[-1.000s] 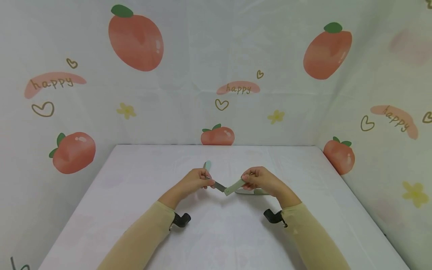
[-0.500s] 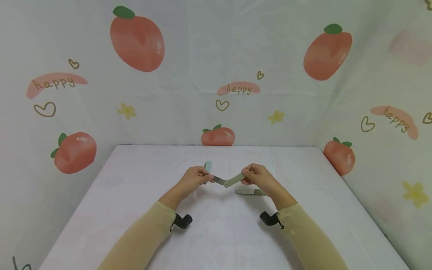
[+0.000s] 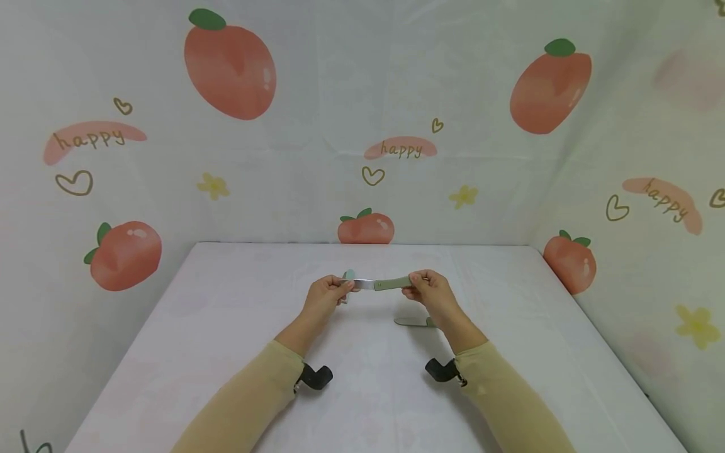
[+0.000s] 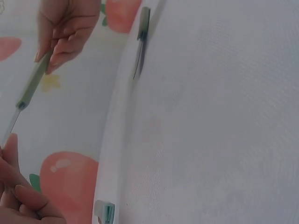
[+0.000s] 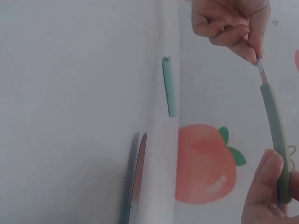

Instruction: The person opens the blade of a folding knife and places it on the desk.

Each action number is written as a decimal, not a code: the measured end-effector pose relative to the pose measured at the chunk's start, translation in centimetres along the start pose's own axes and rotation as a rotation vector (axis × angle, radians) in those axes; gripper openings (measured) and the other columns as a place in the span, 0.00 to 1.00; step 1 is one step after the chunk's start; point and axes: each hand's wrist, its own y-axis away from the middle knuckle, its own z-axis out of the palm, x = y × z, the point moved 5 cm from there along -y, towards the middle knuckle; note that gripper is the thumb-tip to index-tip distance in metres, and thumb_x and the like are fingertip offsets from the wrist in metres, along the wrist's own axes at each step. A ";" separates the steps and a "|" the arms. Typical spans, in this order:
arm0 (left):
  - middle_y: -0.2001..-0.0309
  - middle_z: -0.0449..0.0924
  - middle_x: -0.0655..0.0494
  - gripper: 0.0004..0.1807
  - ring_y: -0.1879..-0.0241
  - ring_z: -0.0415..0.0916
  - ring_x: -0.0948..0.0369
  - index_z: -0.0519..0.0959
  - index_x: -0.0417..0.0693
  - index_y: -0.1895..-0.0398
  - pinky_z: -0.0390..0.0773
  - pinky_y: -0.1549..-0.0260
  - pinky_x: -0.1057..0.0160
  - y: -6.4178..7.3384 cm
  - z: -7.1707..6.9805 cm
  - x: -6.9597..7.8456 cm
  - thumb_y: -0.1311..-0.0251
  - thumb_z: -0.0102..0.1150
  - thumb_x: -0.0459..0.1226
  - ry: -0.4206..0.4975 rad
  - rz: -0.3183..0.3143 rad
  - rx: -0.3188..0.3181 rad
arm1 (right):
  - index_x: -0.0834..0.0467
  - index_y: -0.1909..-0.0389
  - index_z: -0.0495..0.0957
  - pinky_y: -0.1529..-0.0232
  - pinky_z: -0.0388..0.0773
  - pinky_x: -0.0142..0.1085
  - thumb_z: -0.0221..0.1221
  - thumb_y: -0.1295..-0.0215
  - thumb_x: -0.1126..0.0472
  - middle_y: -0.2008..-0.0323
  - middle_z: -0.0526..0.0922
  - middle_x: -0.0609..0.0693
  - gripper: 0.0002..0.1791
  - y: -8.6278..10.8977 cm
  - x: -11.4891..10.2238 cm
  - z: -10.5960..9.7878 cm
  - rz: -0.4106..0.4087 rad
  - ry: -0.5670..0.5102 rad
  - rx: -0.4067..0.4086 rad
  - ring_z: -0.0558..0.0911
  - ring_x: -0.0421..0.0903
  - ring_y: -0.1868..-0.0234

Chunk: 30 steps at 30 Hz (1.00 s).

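Note:
Between my hands, above the table, a folding knife (image 3: 392,284) with a sage-green handle is stretched out in a nearly straight line. My left hand (image 3: 320,303) pinches its blade (image 3: 365,284) with thumb and fingers. The far end of the handle (image 5: 274,121) is gripped by my right hand (image 3: 437,297). A second green-handled folding knife (image 3: 413,322) lies unfolded on the table below my right hand, which partly hides its handle; that handle (image 4: 144,23) shows in the left wrist view. Behind my left hand lies a mint-green folded knife (image 5: 169,88), partly covered in the head view.
A white cloth covers the table (image 3: 362,390). Upright cloth walls (image 3: 294,151) with printed fruit and hearts enclose the back and sides. Black wrist cameras (image 3: 316,376) jut inward from both sleeves.
The held knife has gone from a bent V to nearly straight. Both hands have risen and moved slightly farther out over the table. The two knives on the table have not moved.

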 end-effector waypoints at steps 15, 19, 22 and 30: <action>0.72 0.87 0.58 0.11 0.77 0.68 0.64 0.72 0.43 0.70 0.68 0.73 0.68 0.3 0.5 -0.4 0.35 0.65 0.34 0.168 0.027 0.036 | 0.73 0.48 0.67 0.60 0.80 0.28 0.49 0.21 0.64 0.70 0.84 0.49 0.13 0.3 -0.4 0.0 0.000 -0.067 -0.017 0.84 0.38 0.68; 0.70 0.87 0.57 0.09 0.75 0.69 0.64 0.74 0.41 0.67 0.68 0.71 0.68 0.5 0.3 -0.2 0.35 0.65 0.34 0.147 0.038 -0.015 | 0.71 0.50 0.69 0.61 0.81 0.29 0.50 0.22 0.64 0.69 0.85 0.51 0.12 0.3 -0.5 -0.4 0.012 -0.041 -0.055 0.84 0.40 0.68; 0.70 0.87 0.57 0.09 0.74 0.69 0.62 0.74 0.40 0.67 0.68 0.71 0.67 0.5 0.1 -0.1 0.35 0.65 0.34 0.110 0.036 -0.027 | 0.70 0.51 0.70 0.62 0.81 0.29 0.51 0.22 0.63 0.68 0.86 0.53 0.12 0.3 -0.5 -0.6 0.029 -0.006 -0.082 0.85 0.41 0.67; 0.70 0.87 0.56 0.08 0.72 0.70 0.62 0.74 0.42 0.68 0.67 0.68 0.64 0.5 -0.4 -0.4 0.37 0.66 0.34 0.025 -0.025 -0.122 | 0.71 0.51 0.72 0.59 0.81 0.32 0.55 0.24 0.62 0.66 0.85 0.53 0.14 0.4 -0.2 -1.3 0.059 0.126 -0.178 0.84 0.42 0.65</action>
